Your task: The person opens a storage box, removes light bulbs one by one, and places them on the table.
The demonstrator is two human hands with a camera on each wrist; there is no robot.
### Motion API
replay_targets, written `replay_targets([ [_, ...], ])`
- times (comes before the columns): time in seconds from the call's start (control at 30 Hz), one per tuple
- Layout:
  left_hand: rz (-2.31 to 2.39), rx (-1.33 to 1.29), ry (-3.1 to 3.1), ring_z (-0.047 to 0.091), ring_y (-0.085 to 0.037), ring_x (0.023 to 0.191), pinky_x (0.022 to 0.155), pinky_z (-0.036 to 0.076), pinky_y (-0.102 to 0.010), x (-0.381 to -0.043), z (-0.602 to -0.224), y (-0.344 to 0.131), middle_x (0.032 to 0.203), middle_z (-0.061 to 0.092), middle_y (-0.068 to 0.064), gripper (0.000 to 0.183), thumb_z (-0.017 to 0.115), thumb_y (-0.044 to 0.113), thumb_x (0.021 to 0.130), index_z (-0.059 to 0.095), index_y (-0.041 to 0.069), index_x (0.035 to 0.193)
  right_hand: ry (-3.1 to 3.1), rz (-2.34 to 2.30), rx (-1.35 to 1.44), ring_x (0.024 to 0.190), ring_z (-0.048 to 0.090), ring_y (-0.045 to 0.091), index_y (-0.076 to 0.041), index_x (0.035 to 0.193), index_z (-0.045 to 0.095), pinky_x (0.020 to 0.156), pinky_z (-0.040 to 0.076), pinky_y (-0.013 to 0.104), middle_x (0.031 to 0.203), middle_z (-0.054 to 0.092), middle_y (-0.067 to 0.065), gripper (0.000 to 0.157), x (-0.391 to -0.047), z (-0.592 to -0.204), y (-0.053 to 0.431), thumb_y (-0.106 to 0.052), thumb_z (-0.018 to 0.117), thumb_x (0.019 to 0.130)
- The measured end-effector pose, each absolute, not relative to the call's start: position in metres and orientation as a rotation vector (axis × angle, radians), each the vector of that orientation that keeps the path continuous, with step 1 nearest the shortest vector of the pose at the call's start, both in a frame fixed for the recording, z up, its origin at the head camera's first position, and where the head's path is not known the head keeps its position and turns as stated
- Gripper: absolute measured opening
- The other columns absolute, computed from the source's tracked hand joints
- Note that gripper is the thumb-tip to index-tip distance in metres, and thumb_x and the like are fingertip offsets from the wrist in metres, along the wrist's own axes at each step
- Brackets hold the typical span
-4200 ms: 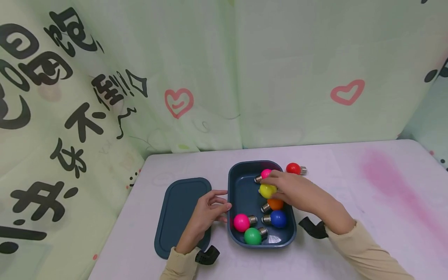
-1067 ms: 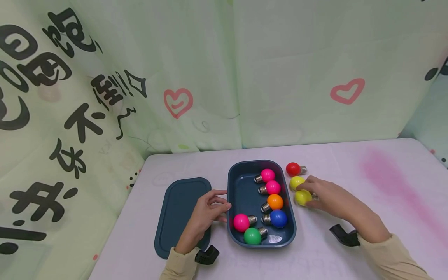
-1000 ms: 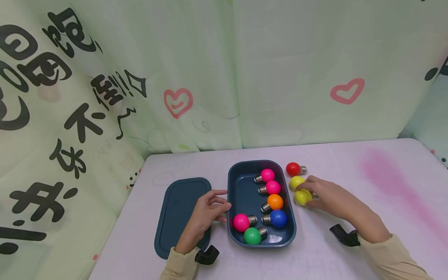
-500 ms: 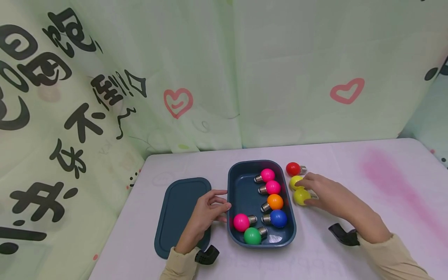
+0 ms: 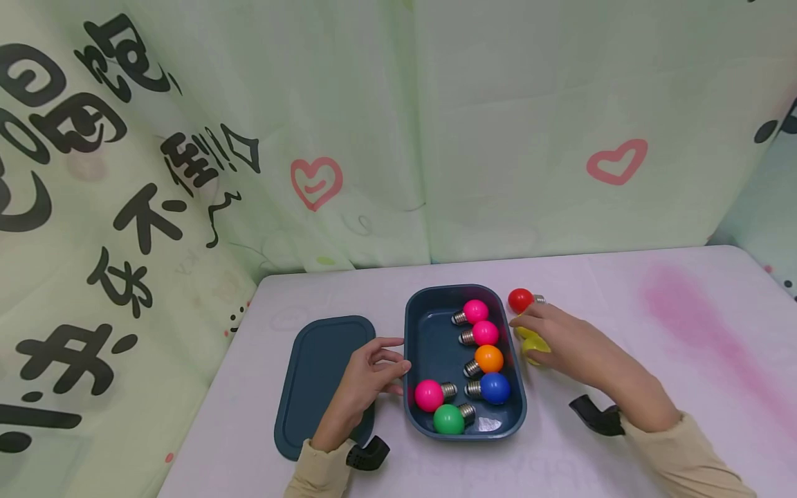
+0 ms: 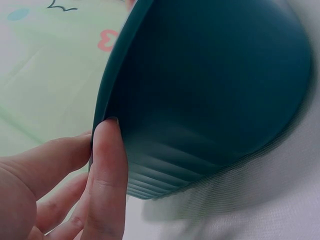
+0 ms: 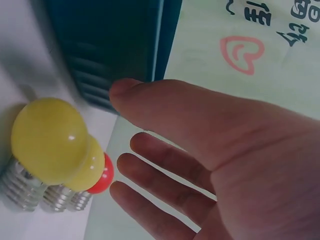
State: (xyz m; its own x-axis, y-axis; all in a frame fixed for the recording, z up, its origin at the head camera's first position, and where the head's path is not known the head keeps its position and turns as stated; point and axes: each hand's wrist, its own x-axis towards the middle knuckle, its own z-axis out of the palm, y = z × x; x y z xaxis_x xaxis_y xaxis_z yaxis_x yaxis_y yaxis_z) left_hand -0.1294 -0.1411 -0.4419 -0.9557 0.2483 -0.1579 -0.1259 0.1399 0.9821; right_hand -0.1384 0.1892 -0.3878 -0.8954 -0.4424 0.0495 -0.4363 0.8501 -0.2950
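My left hand [image 5: 372,370] pinches the left rim of a dark blue plastic box [image 5: 428,304], thumb at the rim and a finger [image 6: 107,170] against the outer wall. Inside the box lie light bulbs: pink [image 5: 476,311], orange [image 5: 489,358], blue [image 5: 496,389], green [image 5: 449,420] and two more pink ones. Just right of the box, my right hand [image 5: 566,346] hovers over two yellow bulbs [image 7: 50,140], partly hiding them in the head view. In the right wrist view its fingers are spread apart, with nothing between them.
A red bulb [image 5: 519,300] lies on the table behind the yellow ones, in line with them. The box's flat dark blue lid [image 5: 330,360] rests left of the box, partly under the left forearm. A printed curtain [image 5: 498,138] hangs behind the table [image 5: 623,297].
My right hand has moved a yellow bulb from the box to beside the other yellow bulb, let it go, and shifted left toward the box. My left hand has stayed at the rim.
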Motion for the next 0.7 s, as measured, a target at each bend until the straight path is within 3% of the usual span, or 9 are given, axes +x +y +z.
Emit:
replay_targets([
  [0.23, 1.886, 0.120, 2.140, 0.069, -0.013, 0.070, 0.066, 0.062, -0.031, -0.129, -0.442, -0.141, 0.098, 0.066, -0.009, 0.049, 0.074, 0.014, 0.090, 0.056, 0.003, 0.135, 3.017, -0.491, -0.765, 0.098, 0.059, 0.027, -0.005, 0.114, 0.070, 0.077, 0.061, 0.040, 0.108, 0.063, 0.012, 0.036, -0.136, -0.383, 0.176, -0.011, 0.080, 0.081],
  [0.7, 1.877, 0.116, 2.140, 0.068, -0.013, 0.067, 0.067, 0.062, -0.030, -0.129, -0.442, -0.142, 0.099, 0.067, -0.010, 0.050, 0.074, 0.015, 0.090, 0.056, 0.004, 0.135, 2.983, -0.497, -0.926, 0.101, 0.058, 0.025, -0.005, 0.115, 0.070, 0.073, 0.062, 0.034, 0.109, 0.062, 0.010, 0.037, -0.135, -0.378, 0.147, -0.013, 0.082, 0.080],
])
